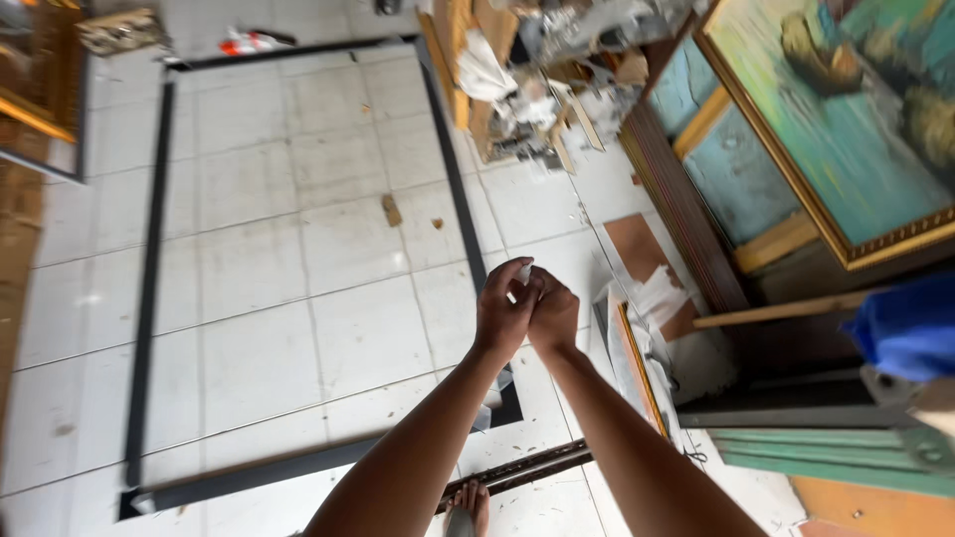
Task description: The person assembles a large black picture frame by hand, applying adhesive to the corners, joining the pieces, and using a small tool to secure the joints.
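Small pale object (521, 274) pinched between both hands

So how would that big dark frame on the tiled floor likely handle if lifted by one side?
The dark frame is large with thin rails and an open middle, so it would probably flex and rack. It looks light for its span. The near corner appears loosely met, so it might part.

Floor tiles (259, 249): white ceramic, showing a dull sheen, smudged in places. Lying on the tiles, dark frame (149, 288): matt grey-black, smooth, looking like painted wood or metal; cannot tell which. Right of the frame, painting (846, 109): showing rough brushed paint, edged in glossy gilt moulding. Below the painting, blue cloth (910, 328): looking soft, matt.
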